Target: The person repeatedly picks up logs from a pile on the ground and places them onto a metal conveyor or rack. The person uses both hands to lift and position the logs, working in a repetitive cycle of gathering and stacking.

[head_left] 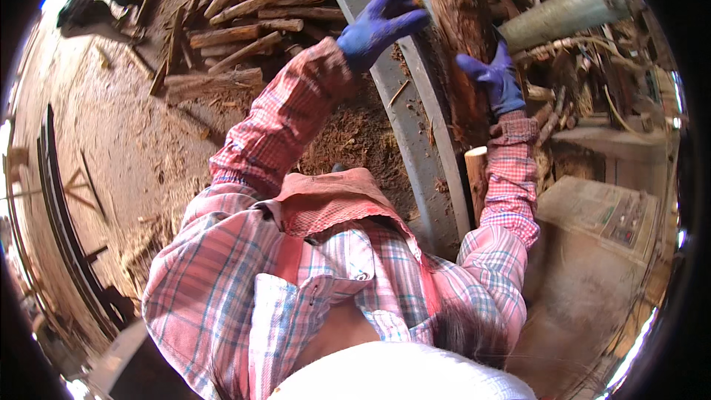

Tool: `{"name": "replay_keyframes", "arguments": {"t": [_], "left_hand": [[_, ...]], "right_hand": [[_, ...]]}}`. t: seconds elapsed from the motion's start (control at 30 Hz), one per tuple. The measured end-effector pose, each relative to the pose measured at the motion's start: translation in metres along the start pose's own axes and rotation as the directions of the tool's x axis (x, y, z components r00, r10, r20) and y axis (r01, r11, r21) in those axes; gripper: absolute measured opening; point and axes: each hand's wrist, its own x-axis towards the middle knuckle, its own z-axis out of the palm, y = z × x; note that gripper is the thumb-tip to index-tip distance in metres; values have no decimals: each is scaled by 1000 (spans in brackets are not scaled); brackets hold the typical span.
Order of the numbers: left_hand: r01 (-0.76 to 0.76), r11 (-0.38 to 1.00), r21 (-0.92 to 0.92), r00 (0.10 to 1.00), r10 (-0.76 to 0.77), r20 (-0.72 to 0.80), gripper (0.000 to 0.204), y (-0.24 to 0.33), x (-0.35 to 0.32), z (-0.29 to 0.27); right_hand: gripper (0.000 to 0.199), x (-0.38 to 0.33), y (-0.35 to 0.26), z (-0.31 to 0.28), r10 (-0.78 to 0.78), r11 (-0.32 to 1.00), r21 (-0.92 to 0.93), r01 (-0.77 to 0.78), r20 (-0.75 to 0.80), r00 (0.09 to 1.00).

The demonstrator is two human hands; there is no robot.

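A thick, rough-barked log (458, 18) lies lengthwise at the upper right, along a grey metal rail frame (404, 107). My left hand (379, 28), in a purple-blue glove, is raised over the rails to the left of the log. Its fingers are spread and hold nothing. On the log's right side rests my right hand (498, 81), gloved the same way, thumb stretched out across the bark. Some of its fingers are partly hidden. A thinner piece of wood with a pale cut end (476, 167) sits beside my right forearm.
A grey metal cylinder (566, 16) juts in from the right, just past my right hand. Cut logs (255, 22) are piled at the upper left. Bark scraps (355, 133) cover the ground by the rails. At the right lies a flat, worn panel (600, 211).
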Motion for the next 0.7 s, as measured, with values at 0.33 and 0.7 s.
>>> {"name": "replay_keyframes", "arguments": {"t": [0.33, 0.7], "left_hand": [[874, 466, 141, 386, -488, -783, 46, -183, -384, -240], [979, 185, 90, 186, -612, -769, 42, -277, -706, -220]], "right_hand": [[112, -87, 175, 3, 449, 827, -400, -395, 47, 892], [64, -106, 9, 286, 19, 997, -73, 7, 354, 935]]}}
